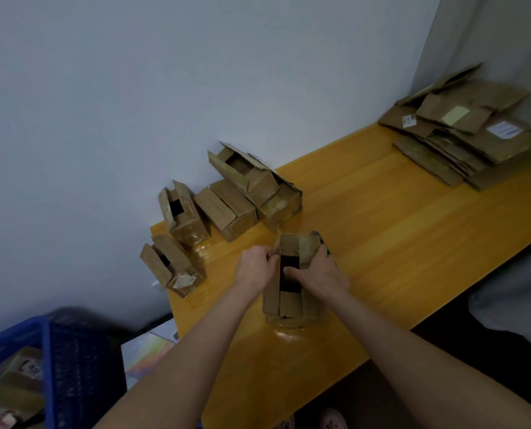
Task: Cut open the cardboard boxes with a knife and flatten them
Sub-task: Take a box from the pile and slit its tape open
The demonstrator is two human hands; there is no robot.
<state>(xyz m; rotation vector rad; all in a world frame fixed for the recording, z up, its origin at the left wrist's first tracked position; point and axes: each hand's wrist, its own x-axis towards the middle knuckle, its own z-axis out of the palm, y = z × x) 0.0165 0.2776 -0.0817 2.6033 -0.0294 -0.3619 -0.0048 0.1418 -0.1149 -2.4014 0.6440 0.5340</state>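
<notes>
Only the head view to go on, and it's pretty soft and dim, so a fair bit is mushy. There's a dark greenish thing poking out behind the far right corner of the small brown cardboard box [291, 300], mostly covered by the right hand [321, 274], and I honestly can't tell what it is. No blade that I can make out anywhere. The blue plastic mesh crate [60, 351] at lower left is cut off by the frame edge and blurred, with some brown parcels inside. A couple of pale pinkish blobs under the front edge of the glossy orange-yellow wooden counter [397, 230] are too chopped off to identify. The box itself stands about midway between the back and front edges, toward the counter's left end, its base mirrored in the shiny top. Its top is open, flaps up, a black gap showing down the middle, with crinkly clear tape on the sides. The left hand [255, 267] has curled fingers pinching the left flap edge, and the right hand grips the right side with the thumb hooked into the opening, so both are clamped on it, one per side. Along the back left edge sits a cluster of open brown cardboard boxes [227, 209], one tilted on top of others. A stack of flattened brown cardboard [468, 140] fills the far right corner, against the plain white wall [196, 72].
</notes>
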